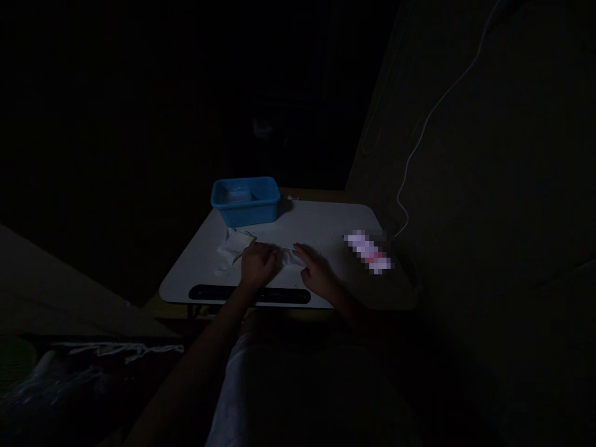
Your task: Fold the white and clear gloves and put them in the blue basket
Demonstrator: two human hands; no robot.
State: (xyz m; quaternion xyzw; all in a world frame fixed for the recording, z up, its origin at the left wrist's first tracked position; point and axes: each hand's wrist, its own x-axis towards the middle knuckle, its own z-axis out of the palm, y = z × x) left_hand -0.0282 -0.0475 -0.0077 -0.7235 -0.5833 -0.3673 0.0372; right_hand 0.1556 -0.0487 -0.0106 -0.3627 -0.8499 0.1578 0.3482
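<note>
The scene is very dark. On a small white table [326,223], my left hand [257,264] and my right hand [314,268] rest close together on a pale piece of cloth [287,256] that lies between them. Both hands touch it; the fingers look curled over the cloth. Another pale cloth piece [233,247] lies just left of my left hand. A blue plastic tub [246,202] stands at the far left of the table, behind the cloths.
A blurred white and red object [369,251] lies on the table's right side. A black slot [209,292] runs along the table's front edge. A white cable [419,136] hangs down the dark wall on the right. White cord [125,351] lies at the lower left.
</note>
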